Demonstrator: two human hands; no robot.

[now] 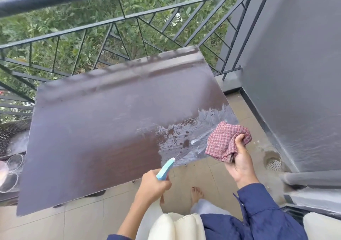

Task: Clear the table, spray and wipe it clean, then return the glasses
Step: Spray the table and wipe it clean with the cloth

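Observation:
A dark brown table (88, 134) fills the middle of the head view, bare of objects. Its near right corner is wet with streaks and droplets (186, 140). My left hand (153, 184) grips a spray bottle with a light blue head (165, 169), nozzle aimed at the wet corner from the table's near edge. My right hand (239, 164) holds a bunched pink checked cloth (227, 140) just off the table's right edge. Clear glasses (11, 171) sit on a dark surface at the far left, beside the table.
A dark metal balcony railing (114, 20) runs behind the table with greenery beyond. A grey wall (295, 73) stands at the right, with a floor drain (274, 164) at its base. Beige floor tiles and my bare foot (197, 193) lie below the table's near edge.

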